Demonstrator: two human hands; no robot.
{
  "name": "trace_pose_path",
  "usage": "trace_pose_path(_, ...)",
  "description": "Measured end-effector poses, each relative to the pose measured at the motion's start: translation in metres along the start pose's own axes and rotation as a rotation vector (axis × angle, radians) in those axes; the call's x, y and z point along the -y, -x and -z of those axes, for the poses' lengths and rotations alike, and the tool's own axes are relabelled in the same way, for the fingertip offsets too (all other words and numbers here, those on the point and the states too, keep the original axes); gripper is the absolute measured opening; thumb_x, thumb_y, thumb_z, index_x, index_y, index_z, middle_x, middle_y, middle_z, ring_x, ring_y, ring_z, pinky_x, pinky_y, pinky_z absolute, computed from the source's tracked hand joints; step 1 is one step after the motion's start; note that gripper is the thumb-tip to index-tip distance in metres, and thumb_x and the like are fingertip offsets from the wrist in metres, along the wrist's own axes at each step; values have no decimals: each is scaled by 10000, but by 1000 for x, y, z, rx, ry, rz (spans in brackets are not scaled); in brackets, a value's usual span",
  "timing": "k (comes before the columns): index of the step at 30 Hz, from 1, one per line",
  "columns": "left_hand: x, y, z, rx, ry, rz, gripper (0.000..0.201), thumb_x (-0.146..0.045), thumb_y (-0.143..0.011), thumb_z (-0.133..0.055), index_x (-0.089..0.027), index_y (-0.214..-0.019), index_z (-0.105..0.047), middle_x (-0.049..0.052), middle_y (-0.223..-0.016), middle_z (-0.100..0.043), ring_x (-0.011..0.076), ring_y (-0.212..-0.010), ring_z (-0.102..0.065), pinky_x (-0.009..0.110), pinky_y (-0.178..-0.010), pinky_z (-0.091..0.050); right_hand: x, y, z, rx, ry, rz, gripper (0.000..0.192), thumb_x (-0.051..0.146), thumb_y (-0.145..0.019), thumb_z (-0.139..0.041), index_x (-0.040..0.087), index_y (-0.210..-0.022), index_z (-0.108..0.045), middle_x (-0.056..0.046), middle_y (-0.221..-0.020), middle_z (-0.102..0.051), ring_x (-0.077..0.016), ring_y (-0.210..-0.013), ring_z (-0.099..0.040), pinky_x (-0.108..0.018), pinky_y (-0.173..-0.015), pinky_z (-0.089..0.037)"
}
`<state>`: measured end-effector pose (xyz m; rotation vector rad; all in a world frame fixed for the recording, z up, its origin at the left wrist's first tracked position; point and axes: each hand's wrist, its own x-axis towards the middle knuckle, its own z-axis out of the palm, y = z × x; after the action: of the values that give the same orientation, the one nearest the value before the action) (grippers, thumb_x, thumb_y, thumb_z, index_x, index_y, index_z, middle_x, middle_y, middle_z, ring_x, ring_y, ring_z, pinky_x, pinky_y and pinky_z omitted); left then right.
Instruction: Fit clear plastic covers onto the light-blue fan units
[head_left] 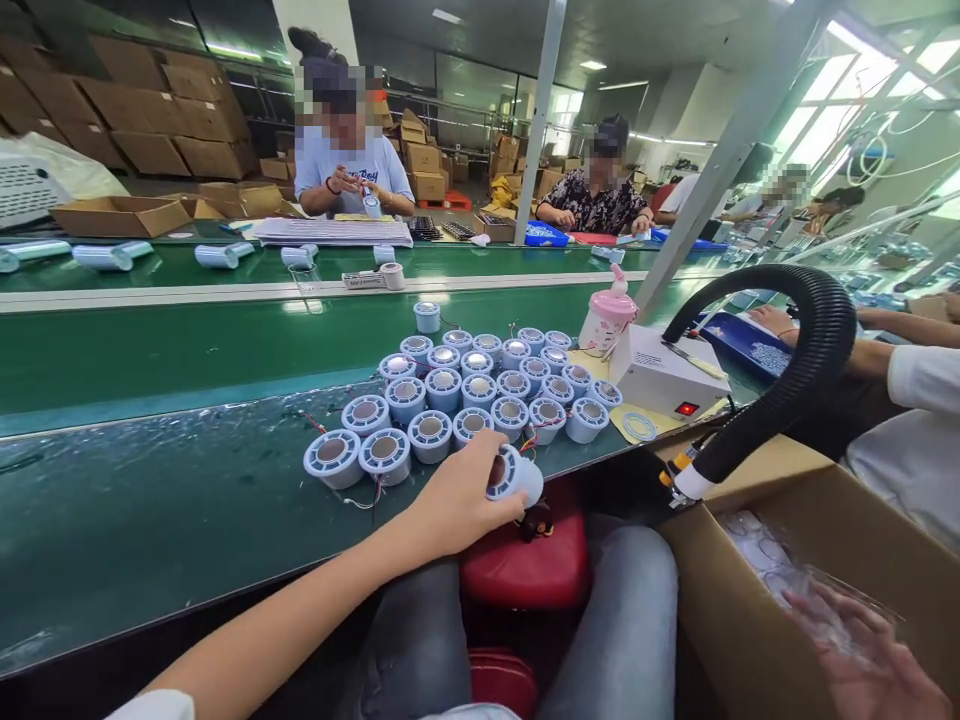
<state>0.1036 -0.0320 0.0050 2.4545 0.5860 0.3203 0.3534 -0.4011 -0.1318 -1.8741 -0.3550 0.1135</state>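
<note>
Green belts (150,360) are running through a warehouse stacked with cardboard boxes (150,110), workers sitting beyond. Beside the cluster of round blue parts (480,390), the left hand (457,500) is clamping its fingers on one part (516,475) at the belt's near edge, while the right hand (877,670), fingers apart, is reaching into a carton (727,600).

The right hand (874,665) is blurred and cut off at the frame's corner; clear items in the cardboard box (735,610) are indistinct.

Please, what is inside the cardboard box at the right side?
The cardboard box holds clear plastic pieces, shiny and loosely piled. The right hand reaches into them, blurred. What lies deeper is covered by the plastic and the box wall.
</note>
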Motion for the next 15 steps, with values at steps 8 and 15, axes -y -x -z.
trace_pose_path(8,9,20,-44,427,1125,411,427,-548,-787,-368,-162,-924,-490,4,-662,-514,121,-492,-465,223,-422,-377,96,79,-104,539,306,600,492,291,-881,-550,329,-1370,-512,-104,-1316,-502,-342,-1193,-568,-462,-946,-536)
trace_pose_path(15,-3,32,-44,552,797,154,206,-303,-757,-622,-174,-917,-598,-18,-766,-566,118,-678,-515,219,-607,-444,149,81,-138,664,520,564,448,122,-788,-574,277,-1204,-635,-123,-1336,-455,-325,-1150,-552,-485,-895,-544)
